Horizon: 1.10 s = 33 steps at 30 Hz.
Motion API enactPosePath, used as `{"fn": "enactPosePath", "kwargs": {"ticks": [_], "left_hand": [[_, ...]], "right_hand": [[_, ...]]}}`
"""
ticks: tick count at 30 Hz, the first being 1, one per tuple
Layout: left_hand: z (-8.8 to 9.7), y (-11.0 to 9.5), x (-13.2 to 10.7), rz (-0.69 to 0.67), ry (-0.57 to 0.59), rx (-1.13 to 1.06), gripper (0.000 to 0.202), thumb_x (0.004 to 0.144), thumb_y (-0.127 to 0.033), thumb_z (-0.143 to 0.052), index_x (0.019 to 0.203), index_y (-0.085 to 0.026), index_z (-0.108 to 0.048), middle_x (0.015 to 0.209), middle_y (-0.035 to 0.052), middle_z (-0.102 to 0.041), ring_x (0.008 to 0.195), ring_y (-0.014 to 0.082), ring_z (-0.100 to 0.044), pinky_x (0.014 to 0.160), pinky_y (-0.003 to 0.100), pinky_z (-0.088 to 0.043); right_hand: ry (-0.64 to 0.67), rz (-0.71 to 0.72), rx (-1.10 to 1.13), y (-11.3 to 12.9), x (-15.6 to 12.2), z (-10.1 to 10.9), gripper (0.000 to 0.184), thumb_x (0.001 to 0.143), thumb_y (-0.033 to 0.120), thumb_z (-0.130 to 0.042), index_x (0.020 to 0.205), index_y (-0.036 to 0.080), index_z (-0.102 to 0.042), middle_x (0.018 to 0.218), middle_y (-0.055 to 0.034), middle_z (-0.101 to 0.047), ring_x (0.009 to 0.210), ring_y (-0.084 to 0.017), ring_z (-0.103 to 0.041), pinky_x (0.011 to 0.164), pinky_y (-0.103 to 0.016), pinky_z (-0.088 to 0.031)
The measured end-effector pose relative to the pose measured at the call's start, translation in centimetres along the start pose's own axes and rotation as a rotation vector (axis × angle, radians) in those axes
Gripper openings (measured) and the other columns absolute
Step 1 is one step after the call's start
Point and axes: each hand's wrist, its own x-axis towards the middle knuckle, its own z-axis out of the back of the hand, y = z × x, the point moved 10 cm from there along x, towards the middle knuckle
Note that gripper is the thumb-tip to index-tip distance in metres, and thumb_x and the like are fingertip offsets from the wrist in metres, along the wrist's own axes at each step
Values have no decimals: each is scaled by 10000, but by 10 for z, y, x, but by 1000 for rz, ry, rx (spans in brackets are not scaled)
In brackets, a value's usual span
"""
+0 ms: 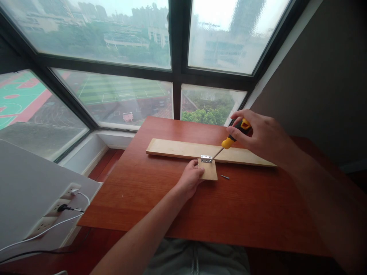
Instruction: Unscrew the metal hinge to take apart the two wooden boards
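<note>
My right hand [255, 128] is closed around the yellow and black handle of a screwdriver [228, 143]. The screwdriver slants down to the left, its tip at the right end of a silver metal hinge [206, 158]. That hinge spans a small square wooden piece [208, 172] and the near edge of a long pale wooden board [179, 149]. With thumb and fingers, my left hand [191, 175] grips the small piece by its left side. One loose screw [225, 177] lies just right of the small piece. Whether a screw sits under the tip is too small to tell.
Everything rests on a reddish-brown table [137, 198]. Large windows with dark frames [177, 57] stand behind it. Wall sockets [56, 208] with plugged-in white and black cables are at the lower left. A dark wall [321, 84] rises on the right.
</note>
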Motion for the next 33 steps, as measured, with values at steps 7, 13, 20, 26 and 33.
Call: {"fn": "enactPosePath", "kwargs": {"ticks": [7, 13, 20, 26, 33], "left_hand": [[0, 0, 1, -2, 2, 5, 361, 657, -36, -617, 988, -167, -555, 931, 75, -687, 761, 176, -656, 619, 261, -538], [1, 1, 1, -4, -2, 3, 364, 653, -49, -640, 986, -166, -554, 940, 81, -687, 765, 178, -658, 626, 266, -540], [1, 1, 1, -5, 5, 5, 365, 654, -41, -624, 988, -172, -556, 933, 75, -692, 772, 179, -660, 624, 257, -536], [-1, 0, -1, 3, 10, 13, 352, 686, -32, -596, 1007, -169, -550, 944, 80, -697, 752, 168, -654, 620, 253, -536], [-1, -1, -1, -2, 17, 4, 370, 677, -33, -617, 1016, -166, -556, 936, 82, -695, 784, 185, -665, 646, 264, -543]], "right_hand": [[3, -13, 78, -3, -1, 0, 428, 786, 329, -558, 1213, 306, -548, 1058, -38, -716, 820, -264, -647, 757, -415, -484], [-10, -39, 11, -5, 0, 0, 382, 846, 454, -527, 1187, 292, -580, 1060, -81, -710, 817, -293, -650, 706, -417, -472], [-51, -28, -42, -6, 2, 1, 359, 867, 461, -510, 1135, 252, -627, 926, -85, -720, 794, -288, -653, 708, -424, -466], [-19, -44, 34, -6, 0, 0, 383, 813, 342, -543, 1193, 299, -568, 1009, -72, -724, 858, -309, -654, 795, -469, -486], [9, -65, 28, -5, 0, 0, 417, 836, 425, -532, 1237, 315, -547, 1032, -76, -707, 838, -308, -652, 750, -451, -485]]}}
